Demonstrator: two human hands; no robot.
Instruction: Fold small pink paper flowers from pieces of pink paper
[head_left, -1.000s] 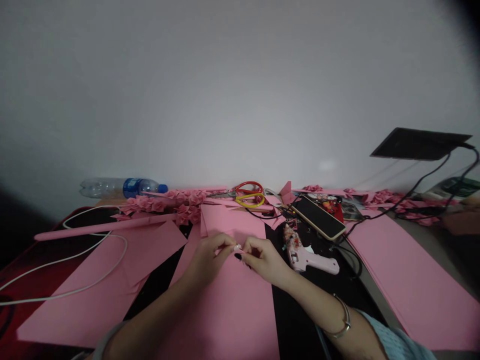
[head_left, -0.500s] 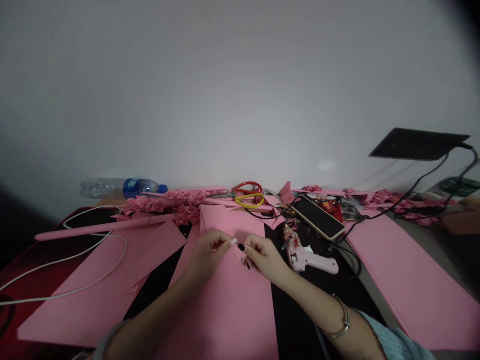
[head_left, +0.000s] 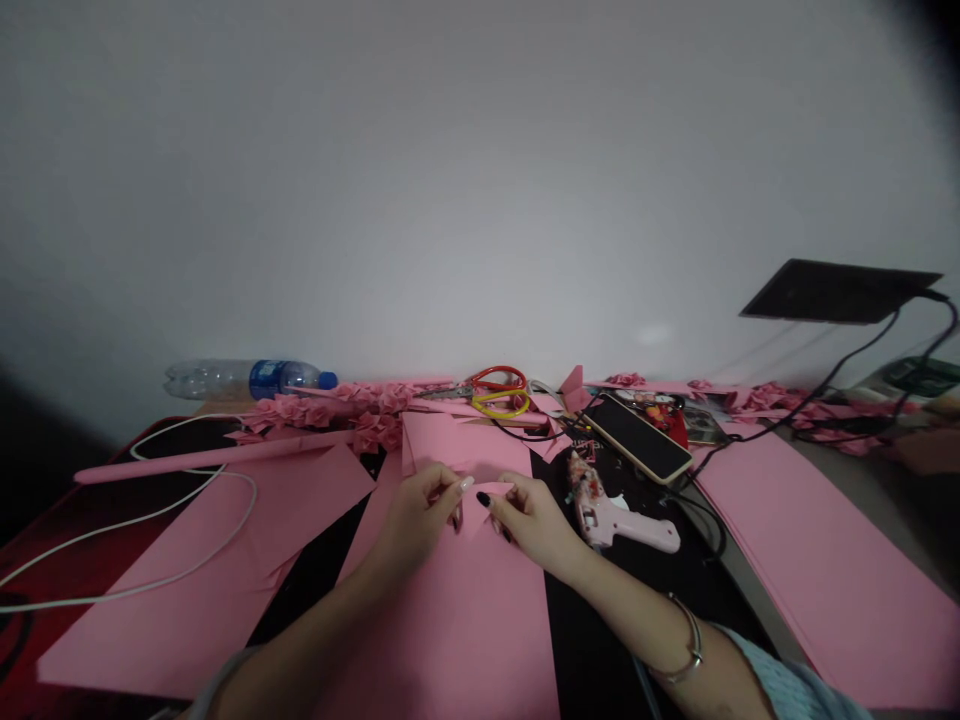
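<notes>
A small piece of pink paper (head_left: 475, 504) is stretched between my two hands, above a large pink sheet (head_left: 450, 620). My left hand (head_left: 421, 512) pinches its left side with thumb and fingertips. On the other side my right hand (head_left: 534, 522) grips it, the dark-nailed thumb lying on top. Parts of the piece are hidden behind the fingers. To the right of my right hand lies a pale pink glue gun (head_left: 626, 522) with a stained nozzle end.
Scissors (head_left: 499, 390) with red and yellow handles lie by the wall. Around them are pink paper flowers (head_left: 300, 408). A phone (head_left: 645, 438), a plastic bottle (head_left: 225, 380), a white cable (head_left: 187, 572) and a pink paper stack (head_left: 832, 570) surround the work spot. A black panel (head_left: 836, 290) stands at right.
The small paper has turned and now shows a wider face between my fingers. My hands have drawn slightly apart, with the right thumb resting over the paper.
</notes>
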